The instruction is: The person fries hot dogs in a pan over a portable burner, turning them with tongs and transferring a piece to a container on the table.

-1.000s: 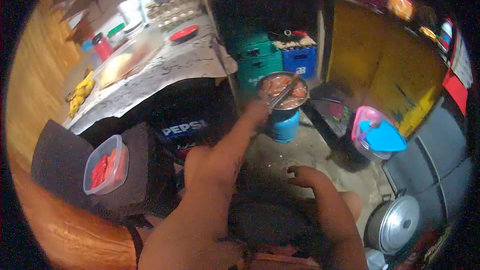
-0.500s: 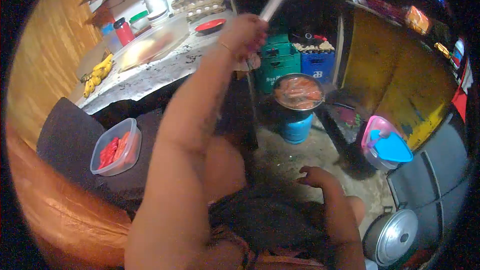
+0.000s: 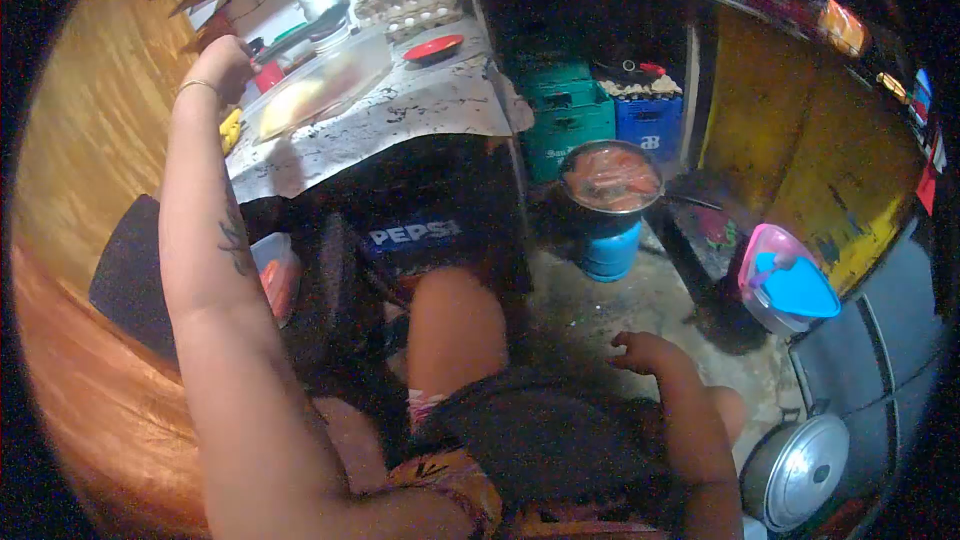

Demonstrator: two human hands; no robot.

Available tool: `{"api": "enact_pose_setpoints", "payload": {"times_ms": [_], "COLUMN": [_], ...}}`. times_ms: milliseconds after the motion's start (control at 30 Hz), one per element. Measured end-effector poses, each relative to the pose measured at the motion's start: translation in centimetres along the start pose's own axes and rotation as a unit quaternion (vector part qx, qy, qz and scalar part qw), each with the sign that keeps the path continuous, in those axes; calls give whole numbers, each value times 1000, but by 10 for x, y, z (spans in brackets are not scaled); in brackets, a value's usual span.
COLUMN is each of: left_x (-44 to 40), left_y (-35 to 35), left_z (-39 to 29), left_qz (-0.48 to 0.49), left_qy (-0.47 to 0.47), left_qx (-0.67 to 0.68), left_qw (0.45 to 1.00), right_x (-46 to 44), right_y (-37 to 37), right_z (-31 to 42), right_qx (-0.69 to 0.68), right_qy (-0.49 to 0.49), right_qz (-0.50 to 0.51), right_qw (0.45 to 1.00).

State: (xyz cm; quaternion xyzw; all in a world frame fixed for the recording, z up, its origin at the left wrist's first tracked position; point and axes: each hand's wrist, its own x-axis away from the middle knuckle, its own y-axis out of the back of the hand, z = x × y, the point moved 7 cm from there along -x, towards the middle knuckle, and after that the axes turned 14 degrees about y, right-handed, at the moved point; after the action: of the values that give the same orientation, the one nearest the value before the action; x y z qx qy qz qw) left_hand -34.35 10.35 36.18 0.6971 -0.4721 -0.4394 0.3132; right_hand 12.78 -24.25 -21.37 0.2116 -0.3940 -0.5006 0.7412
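Note:
My left hand [image 3: 222, 68] is stretched out over the far left of the table, beside a red jar [image 3: 268, 75] and partly in front of the bananas [image 3: 231, 128]. Its fingers are curled, and whatever they grip is hidden from view. Low above the concrete floor hangs my right hand [image 3: 645, 352], fingers loosely bent and apart, with nothing seen in it. Beyond it a frying pan [image 3: 612, 178] of reddish food sits on top of a small blue gas cylinder [image 3: 611, 252]. A clear tub [image 3: 277, 275] of red food is partly hidden behind my left forearm.
The table [image 3: 400, 130] bears a red plate [image 3: 433, 48] and egg trays [image 3: 415, 5]. Green crates [image 3: 570, 125] and a blue crate [image 3: 648, 125] stand at the back. To the right are a pink-rimmed container with a blue lid [image 3: 800, 285] and a lidded metal pot [image 3: 797, 470].
My left hand has swung left from above the table's right end; the long pale blade-like tool it held no longer shows. The view has shifted slightly, and my right hand stays low.

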Motion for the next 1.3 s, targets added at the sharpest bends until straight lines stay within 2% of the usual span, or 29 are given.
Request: {"api": "enact_pose_setpoints", "payload": {"times_ms": [67, 133, 233, 300, 400, 467, 533, 633, 767, 867, 967, 1000, 1100, 1167, 1200, 1233, 1267, 1300], "left_x": [34, 13, 2, -17, -103, -112, -4, -14, -30, 12, 29, 24, 75, 102, 104, 135, 156, 156], "left_y": [7, 5, -7, -18, -41, -45, -26, -23, -8, -7, -24, -33, -69, -96, -116, -131, -151, -181], "left_z": [-4, 0, -3, -3, 16, 13, -37, -45, -38, -64, -90, -96, -130, -156, -159, -173, -181, -189], "left_qz": [19, 14, 66, 86, 101, 121, 26, -74, -85, -133, -133, -129, -49, -113, -120, -114, -55, 1], "left_qy": [72, 45, 103, 123, 101, 106, 62, -83, -4, -63, -151, -192, -168, -258, -255, -305, -262, -271], "left_qx": [4, -47, -73, -113, -177, -200, -317, -470, -279, -190, -101, -32, 60, -20, -2, -3, 13, -38], "left_qw": [997, 998, 990, 982, 974, 966, 946, 876, 957, 971, 974, 972, 983, 959, 959, 946, 963, 962], "right_x": [-2, -6, 0, 1, 7, 9, 4, 6, 1, 1, 5, 3, -2, -14, -24, -29, -23, -8], "right_y": [-1, -6, 1, 1, 4, 2, -3, 0, -5, -7, -6, -6, -16, -27, -35, -38, -33, -19], "right_z": [0, -10, 1, -4, -7, -12, -22, -18, -19, -15, -6, -3, -15, -33, -44, -48, -42, -21], "right_qx": [5, 25, 19, 22, -20, -26, 5, 37, 38, 36, 37, 35, 39, 36, 28, 21, -21, -63], "right_qy": [4, 2, 18, 5, -23, -24, -1, -18, 10, 10, -9, -13, 1, 17, 22, 30, -9, -45], "right_qz": [3, 0, -5, -10, -9, -10, -16, -13, -17, -14, -4, 4, -3, -6, -2, 2, 35, 68], "right_qw": [1000, 1000, 1000, 1000, 999, 999, 1000, 999, 999, 999, 999, 999, 999, 999, 999, 999, 999, 995]}}
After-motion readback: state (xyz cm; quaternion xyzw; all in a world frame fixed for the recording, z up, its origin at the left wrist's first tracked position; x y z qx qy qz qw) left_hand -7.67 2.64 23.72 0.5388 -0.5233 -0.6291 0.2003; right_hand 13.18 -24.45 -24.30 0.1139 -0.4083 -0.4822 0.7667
